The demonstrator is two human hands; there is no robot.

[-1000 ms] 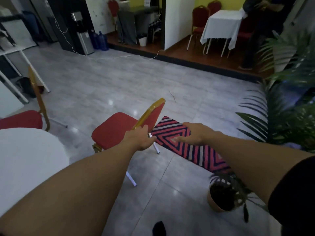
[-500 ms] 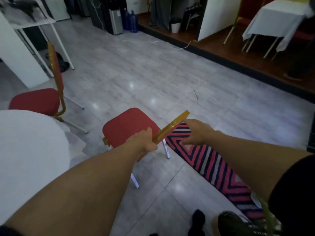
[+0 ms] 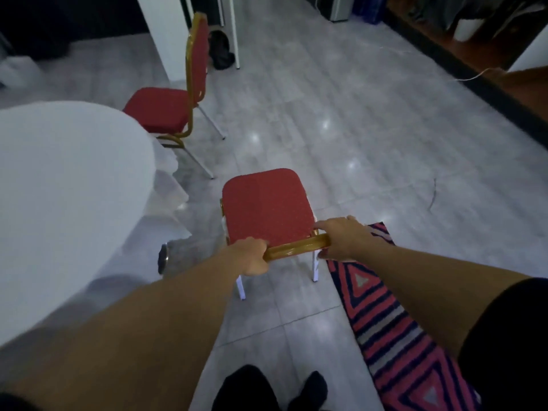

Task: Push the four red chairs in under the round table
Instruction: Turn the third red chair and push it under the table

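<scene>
The near red chair (image 3: 268, 207) stands on the grey tiled floor (image 3: 370, 137), just in front of the person, with its seat pointing away from them. From above, its backrest is seen only as a thin gold top rail (image 3: 296, 247); the padded back itself is hidden below that rail. Only two white legs show under the rail, the front legs are covered by the seat. The left hand (image 3: 250, 256) is wrapped around the left end of the rail, and the right hand (image 3: 341, 237) is closed over the right end, fingers on the seat side.

The round counter (image 3: 65, 185), under a white cloth, is to the left of this chair and a little apart from it; its left part is cut off by the edge of the view. A dark round thing with a shiny rim lies on the floor below the cloth, too blurred to tell what it is.

A second red chair (image 3: 166, 109) stands further away, its seat just beside the far edge of the counter, its back upright. Behind it is a white panel (image 3: 166, 37) and a dark heap on the floor, which I cannot identify.

A striped red and dark rug (image 3: 394, 330) lies at the right, its corner near the right rear leg of the near chair. The person's dark feet (image 3: 267, 387) show at the bottom edge.
</scene>
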